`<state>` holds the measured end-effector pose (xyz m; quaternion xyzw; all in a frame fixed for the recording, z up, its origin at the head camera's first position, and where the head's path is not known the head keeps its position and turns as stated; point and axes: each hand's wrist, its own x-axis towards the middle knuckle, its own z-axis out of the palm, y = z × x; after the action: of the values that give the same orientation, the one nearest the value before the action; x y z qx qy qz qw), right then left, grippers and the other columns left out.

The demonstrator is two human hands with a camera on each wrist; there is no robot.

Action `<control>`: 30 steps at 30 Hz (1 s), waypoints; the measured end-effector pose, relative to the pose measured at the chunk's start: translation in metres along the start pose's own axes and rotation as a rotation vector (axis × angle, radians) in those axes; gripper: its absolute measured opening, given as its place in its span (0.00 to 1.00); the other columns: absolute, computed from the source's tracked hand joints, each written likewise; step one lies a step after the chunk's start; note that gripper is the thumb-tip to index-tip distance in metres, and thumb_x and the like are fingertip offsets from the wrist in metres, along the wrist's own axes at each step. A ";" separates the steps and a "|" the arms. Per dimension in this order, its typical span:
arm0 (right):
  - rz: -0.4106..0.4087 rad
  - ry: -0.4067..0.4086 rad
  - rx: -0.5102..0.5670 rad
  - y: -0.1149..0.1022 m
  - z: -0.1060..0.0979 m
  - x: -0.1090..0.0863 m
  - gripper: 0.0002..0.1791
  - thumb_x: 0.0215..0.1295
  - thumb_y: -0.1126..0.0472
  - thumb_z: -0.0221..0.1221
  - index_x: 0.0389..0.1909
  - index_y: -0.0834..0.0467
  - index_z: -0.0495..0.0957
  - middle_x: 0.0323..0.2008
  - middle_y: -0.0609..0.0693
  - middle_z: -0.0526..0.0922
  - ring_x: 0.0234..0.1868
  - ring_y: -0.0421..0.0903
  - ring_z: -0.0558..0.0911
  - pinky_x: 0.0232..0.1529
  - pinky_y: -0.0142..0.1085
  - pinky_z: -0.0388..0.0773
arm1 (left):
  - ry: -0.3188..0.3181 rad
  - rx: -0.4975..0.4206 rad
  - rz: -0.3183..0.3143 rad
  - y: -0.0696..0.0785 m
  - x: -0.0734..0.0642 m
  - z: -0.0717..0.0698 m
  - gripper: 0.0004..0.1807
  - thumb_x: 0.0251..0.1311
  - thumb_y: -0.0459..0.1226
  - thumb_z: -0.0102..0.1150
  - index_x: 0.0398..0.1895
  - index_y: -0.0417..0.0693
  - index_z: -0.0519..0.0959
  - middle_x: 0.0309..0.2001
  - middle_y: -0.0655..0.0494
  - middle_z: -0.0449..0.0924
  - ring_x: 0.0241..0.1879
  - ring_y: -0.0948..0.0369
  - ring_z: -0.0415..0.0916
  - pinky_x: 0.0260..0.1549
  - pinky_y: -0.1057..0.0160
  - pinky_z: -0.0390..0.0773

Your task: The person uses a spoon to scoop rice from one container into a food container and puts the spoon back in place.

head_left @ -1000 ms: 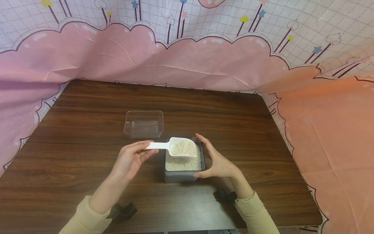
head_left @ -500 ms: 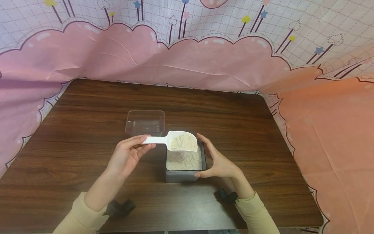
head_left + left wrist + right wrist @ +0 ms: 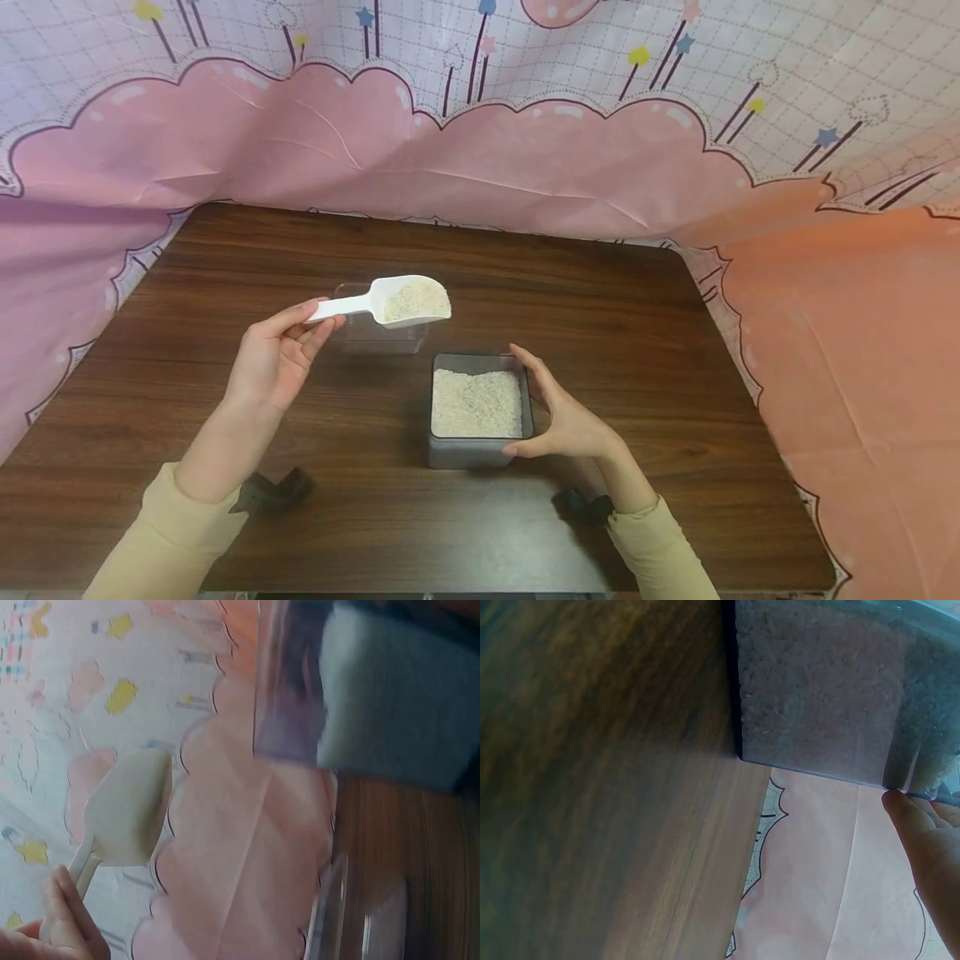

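My left hand [image 3: 270, 358] pinches the handle of a white scoop [image 3: 375, 302], raised over the table with rice [image 3: 418, 301] in its bowl. Beneath and partly hidden by the scoop is a clear plastic box [image 3: 386, 340]. A square grey see-through container [image 3: 467, 452] filled with rice [image 3: 476, 404] stands nearer me, a small hollow at the far side of the grain. Thumb and fingers of my right hand [image 3: 566, 421] grip its right side. In the left wrist view I see the scoop's underside [image 3: 131, 814]; the right wrist view shows rice through the container wall [image 3: 817, 690].
A dark brown wooden table [image 3: 615, 333] carries everything. Patterned pink and white cloth [image 3: 480, 158] hangs behind and along its sides. Black wrist devices [image 3: 277, 490] sit under both forearms.
My left hand has lifted the loaded scoop off the grey container and carried it left and away from me, over the clear box. My right hand stays on the container.
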<state>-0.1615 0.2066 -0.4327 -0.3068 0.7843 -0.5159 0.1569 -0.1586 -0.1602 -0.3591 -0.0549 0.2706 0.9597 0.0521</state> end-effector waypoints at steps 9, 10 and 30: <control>0.002 0.016 0.004 0.002 0.000 -0.002 0.67 0.45 0.61 0.77 0.78 0.43 0.38 0.77 0.48 0.40 0.77 0.53 0.41 0.72 0.65 0.47 | 0.070 -0.039 -0.028 0.024 0.033 -0.030 0.08 0.67 0.22 0.49 0.36 0.26 0.79 0.39 0.39 0.78 0.36 0.48 0.84 0.42 0.66 0.85; 0.005 0.018 0.004 0.001 0.000 -0.002 0.67 0.45 0.61 0.77 0.77 0.42 0.38 0.77 0.47 0.40 0.77 0.53 0.41 0.72 0.65 0.47 | 0.080 -0.031 -0.042 0.026 0.038 -0.034 0.08 0.67 0.22 0.49 0.37 0.26 0.79 0.41 0.39 0.77 0.36 0.48 0.84 0.44 0.66 0.85; 0.011 0.004 -0.015 -0.002 -0.001 -0.001 0.68 0.45 0.60 0.77 0.78 0.45 0.38 0.77 0.50 0.42 0.77 0.55 0.44 0.72 0.64 0.50 | 0.167 0.351 -0.257 0.020 0.099 -0.074 0.41 0.70 0.23 0.43 0.77 0.39 0.31 0.77 0.41 0.35 0.36 0.56 0.85 0.56 0.70 0.75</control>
<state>-0.1606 0.2070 -0.4307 -0.3028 0.7899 -0.5100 0.1558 -0.2533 -0.2094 -0.4246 -0.1584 0.4274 0.8756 0.1600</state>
